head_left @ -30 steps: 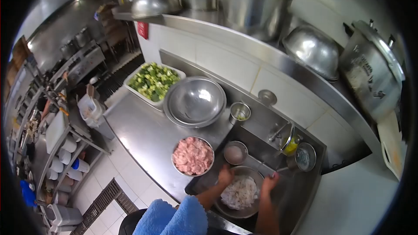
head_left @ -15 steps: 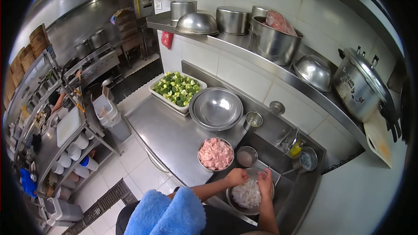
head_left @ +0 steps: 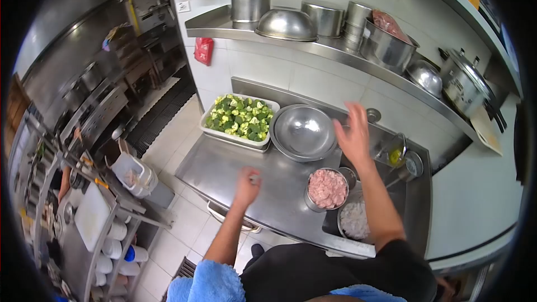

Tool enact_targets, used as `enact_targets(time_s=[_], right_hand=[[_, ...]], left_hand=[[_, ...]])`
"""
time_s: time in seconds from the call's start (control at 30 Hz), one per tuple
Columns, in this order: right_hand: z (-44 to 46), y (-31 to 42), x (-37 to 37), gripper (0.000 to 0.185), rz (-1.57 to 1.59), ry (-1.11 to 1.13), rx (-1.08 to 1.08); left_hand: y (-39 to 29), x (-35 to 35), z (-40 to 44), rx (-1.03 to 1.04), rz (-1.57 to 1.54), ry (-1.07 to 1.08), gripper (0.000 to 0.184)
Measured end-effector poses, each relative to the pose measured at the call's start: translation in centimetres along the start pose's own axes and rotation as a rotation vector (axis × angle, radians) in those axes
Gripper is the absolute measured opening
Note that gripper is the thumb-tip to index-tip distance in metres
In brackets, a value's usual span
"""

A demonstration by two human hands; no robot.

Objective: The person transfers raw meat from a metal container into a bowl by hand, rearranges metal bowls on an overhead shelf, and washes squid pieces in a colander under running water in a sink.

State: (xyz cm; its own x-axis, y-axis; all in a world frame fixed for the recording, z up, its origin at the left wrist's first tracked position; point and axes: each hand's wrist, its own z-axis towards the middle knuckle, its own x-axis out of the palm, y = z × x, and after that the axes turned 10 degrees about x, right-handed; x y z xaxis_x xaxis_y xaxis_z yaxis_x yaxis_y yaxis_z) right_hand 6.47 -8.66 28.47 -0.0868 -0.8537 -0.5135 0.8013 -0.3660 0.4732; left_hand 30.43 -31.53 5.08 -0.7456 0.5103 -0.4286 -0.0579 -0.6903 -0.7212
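Note:
My left hand (head_left: 247, 186) hangs above the steel counter (head_left: 224, 168), its fingers loosely curved and slightly blurred, with nothing visible in them. My right hand (head_left: 355, 134) is raised with fingers spread, close to the right side of the nested steel bowls (head_left: 305, 133), and it holds nothing. Below my right forearm, a bowl of chopped pink raw meat (head_left: 328, 189) stands at the sink's edge. Pale, translucent white pieces (head_left: 354, 219) fill a bowl in the sink, partly hidden by my forearm. A white tub of cut broccoli (head_left: 239, 117) sits at the counter's back left.
Over the counter runs a steel shelf (head_left: 224, 29) with several pots, upturned bowls and a pressure cooker (head_left: 464, 81). The sink tap (head_left: 398, 148) is at right. Left of the counter are bins (head_left: 134, 173) and a rack (head_left: 95, 218); another person's arm (head_left: 64, 182) shows there.
Both hands have left the bowl of white pieces. The left moved out over the counter, and the right rose toward the nested bowls. The view has shifted too.

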Motion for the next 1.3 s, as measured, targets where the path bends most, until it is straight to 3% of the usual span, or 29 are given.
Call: enact_targets(time_s=[0.17, 0.27, 0.37, 0.5, 0.6, 0.73, 0.83, 1.0, 1.1, 1.3], right_hand=[[12.5, 9.0, 3.7, 0.089, -0.241, -0.031, -0.381], [17.5, 8.9, 6.7, 0.099, -0.438, -0.096, -0.389], [18.8, 10.0, 6.0, 0.099, -0.336, -0.088, -0.398], [24.4, 5.9, 5.5, 0.08, -0.278, -0.213, -0.226], [28.8, 3.4, 4.3, 0.072, -0.378, -0.137, 0.075], [31.8, 1.5, 4.6, 0.073, -0.588, 0.093, 0.17], [34.1, -0.9, 6.7, 0.07, -0.47, 0.139, 0.18], [35.8, -0.8, 8.4, 0.058, -0.417, 0.151, 0.024], [36.8, -0.5, 9.6, 0.054, -0.355, 0.2, -0.012], [38.2, 0.1, 12.8, 0.064, -0.314, 0.243, 0.042]], left_hand=[[2.1, -7.9, 1.6, -0.15, 0.043, -0.051, 0.027], [1.5, -9.3, 2.1, -0.193, 0.028, -0.033, 0.027], [1.2, -10.2, 3.8, -0.147, 0.006, -0.084, 0.029], [-1.9, -12.6, 9.5, -0.094, -0.056, -0.152, 0.035], [-4.9, -14.2, 16.8, 0.077, 0.106, -0.193, 0.044], [-10.1, -14.9, 30.2, 0.365, 0.255, -0.277, 0.055], [-11.7, -14.4, 40.8, 0.607, 0.473, -0.405, 0.06], [-13.5, -13.0, 49.5, 0.315, 0.492, -0.279, 0.092], [-12.7, -12.4, 51.7, 0.288, 0.497, -0.229, 0.105], [-11.3, -11.7, 53.5, 0.19, 0.431, -0.229, 0.112]])
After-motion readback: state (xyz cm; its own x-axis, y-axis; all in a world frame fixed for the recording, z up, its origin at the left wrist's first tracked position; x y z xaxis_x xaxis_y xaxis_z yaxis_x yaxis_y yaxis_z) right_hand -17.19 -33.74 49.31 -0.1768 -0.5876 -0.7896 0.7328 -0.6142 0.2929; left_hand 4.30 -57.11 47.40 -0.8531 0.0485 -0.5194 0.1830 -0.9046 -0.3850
